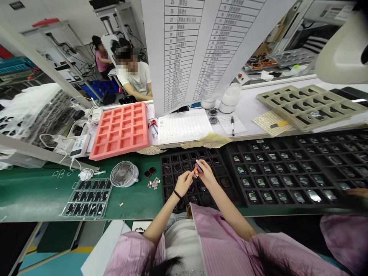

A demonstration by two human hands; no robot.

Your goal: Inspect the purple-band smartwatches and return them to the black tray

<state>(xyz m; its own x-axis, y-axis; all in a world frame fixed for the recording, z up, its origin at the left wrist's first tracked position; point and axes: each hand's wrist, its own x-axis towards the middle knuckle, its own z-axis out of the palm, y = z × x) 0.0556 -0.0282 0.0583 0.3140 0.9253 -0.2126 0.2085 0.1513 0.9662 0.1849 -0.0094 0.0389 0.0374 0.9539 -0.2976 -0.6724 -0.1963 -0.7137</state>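
Both of my hands meet above a black compartment tray (172, 191) that holds dark square parts. My left hand (184, 183), with a black band at the wrist, pinches a small orange item (195, 169). Close against it, my right hand (206, 174) holds a small purple item (199, 168). The two items touch or nearly touch; their exact shape is too small to tell. To the left on the green mat lie two dark square parts (150, 172) and a scatter of small pale pieces (154, 183).
Left of the tray are a round fan (124, 174) and a clear tray (86, 197). More black trays (240, 191) extend right, near a blurred co-worker's hand (358, 192). A red tray (120, 130) rests on the shelf beneath a hanging printed sheet (186, 53).
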